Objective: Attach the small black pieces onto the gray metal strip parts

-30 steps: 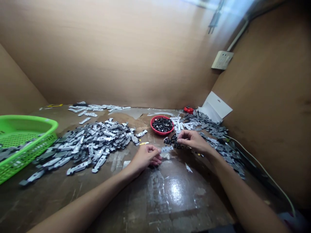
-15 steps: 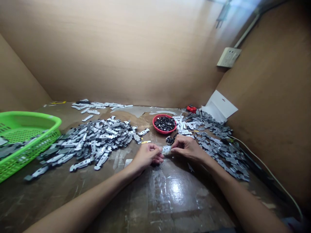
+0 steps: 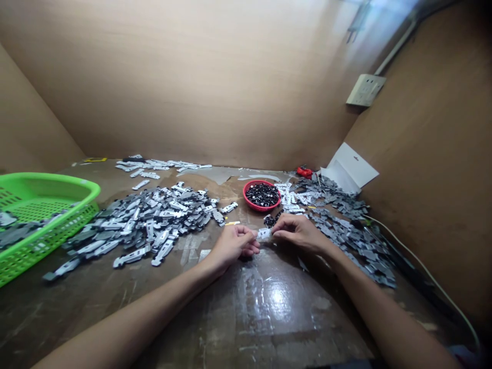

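Left hand [image 3: 233, 243]: nearly closed, fingers curled, the tips pinching the left end of a small pale metal piece [image 3: 264, 233].

Right hand [image 3: 298, 231]: thumb and forefinger closed on the right end of the same piece, other fingers loosely bent.

Held piece: between the two hands, low over the bench, its exact shape partly hidden by the fingers.

Just beyond the right hand: a small heap of black parts [image 3: 270, 221], near a red bowl [image 3: 244, 196] filled with more black parts.

To the left: a wide spread of grey metal strips [image 3: 154, 220] reaching toward a green plastic basket [image 3: 92, 192] that holds more grey pieces.

To the right: a second heap of grey pieces [image 3: 353, 238], with a thin pale cable [image 3: 423, 271] running alongside.

At the back: a row of pale strips [image 3: 161, 165] and a white paper card [image 3: 349, 168] leaning on the brown wall [image 3: 192, 77], below a wall socket [image 3: 366, 90].

Surface: a scuffed, glossy brown bench [image 3: 277, 312].
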### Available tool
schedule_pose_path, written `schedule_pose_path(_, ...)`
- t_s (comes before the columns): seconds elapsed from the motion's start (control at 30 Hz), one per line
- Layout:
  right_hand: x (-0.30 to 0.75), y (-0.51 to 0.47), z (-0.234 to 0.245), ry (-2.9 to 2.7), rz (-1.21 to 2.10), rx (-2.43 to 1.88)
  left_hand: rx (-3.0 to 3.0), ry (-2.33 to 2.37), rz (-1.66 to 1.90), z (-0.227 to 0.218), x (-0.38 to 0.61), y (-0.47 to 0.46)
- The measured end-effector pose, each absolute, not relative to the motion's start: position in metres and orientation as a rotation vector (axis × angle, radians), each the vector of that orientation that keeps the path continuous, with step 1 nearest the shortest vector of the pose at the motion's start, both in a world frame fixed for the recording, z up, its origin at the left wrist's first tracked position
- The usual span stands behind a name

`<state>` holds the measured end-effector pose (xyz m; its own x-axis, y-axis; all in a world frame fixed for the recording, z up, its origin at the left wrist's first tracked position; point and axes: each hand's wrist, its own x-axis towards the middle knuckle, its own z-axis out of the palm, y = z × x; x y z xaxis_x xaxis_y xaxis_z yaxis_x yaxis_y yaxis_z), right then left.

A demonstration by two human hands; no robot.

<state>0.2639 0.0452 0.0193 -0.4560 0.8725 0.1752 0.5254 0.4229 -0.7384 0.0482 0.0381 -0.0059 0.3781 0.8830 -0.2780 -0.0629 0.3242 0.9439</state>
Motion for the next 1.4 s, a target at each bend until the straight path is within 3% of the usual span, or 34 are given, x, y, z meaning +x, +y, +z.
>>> schedule_pose_path(0.37,0.267,0.049,0.023,-2.024,0.787,-1.26,1.07,1.012,0.752,-0.004,0.049,0.038)
schedule_pose_path(0.57,0.291,0.058,0.028,-2.014,0.45,-1.495,1.125,1.014,0.698,-0.003,0.048,0.038)
schedule_pose_path(0.97,0.294,0.055,0.012,-2.359,0.189,-1.62,1.163,1.039,0.656,0.001,0.051,0.036)
schedule_pose_path(1.4,0.303,0.066,0.007,-2.428,0.248,-1.531,1.163,1.023,0.647,-0.001,0.049,0.037)
